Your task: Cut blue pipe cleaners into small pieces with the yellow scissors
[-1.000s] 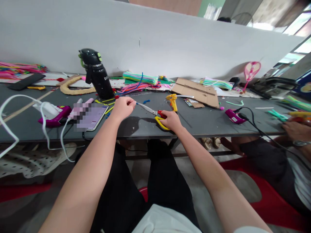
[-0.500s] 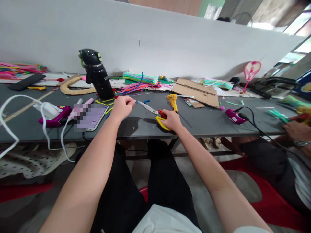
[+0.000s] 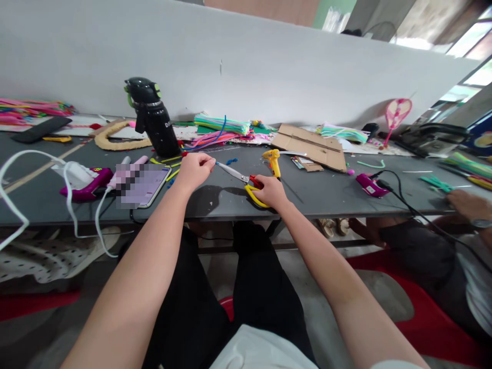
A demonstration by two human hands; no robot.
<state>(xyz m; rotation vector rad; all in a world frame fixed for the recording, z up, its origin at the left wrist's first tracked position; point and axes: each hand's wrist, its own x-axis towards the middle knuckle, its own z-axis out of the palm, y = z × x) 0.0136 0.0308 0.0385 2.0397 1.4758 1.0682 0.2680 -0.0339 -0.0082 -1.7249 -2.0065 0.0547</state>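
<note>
My left hand point(image 3: 198, 170) is closed in a pinch above the desk. A short bit of blue pipe cleaner point(image 3: 217, 163) shows at its fingertips; most of it is hidden by the fingers. My right hand point(image 3: 271, 191) grips scissors point(image 3: 234, 171) by their red and yellow handles. The blades point left, and their tips meet the blue piece beside my left fingertips. Small blue snippets point(image 3: 231, 161) lie on the desk behind the blades. Just beyond my right hand stands a yellow glue gun point(image 3: 272, 160).
A black bottle point(image 3: 156, 120) and a phone point(image 3: 148, 185) are at the left, with a purple power strip point(image 3: 86, 184) and white cables. Cardboard point(image 3: 311, 146) and pipe cleaner bundles point(image 3: 223, 123) line the back. At right are another purple socket block point(image 3: 371, 185) and another person's hand point(image 3: 467, 206).
The scissor blades have closed slightly at the blue piece, their tips nearer my left fingertips. At the far right, the other person's hand has shifted, with a red and yellow tool no longer seen in it.
</note>
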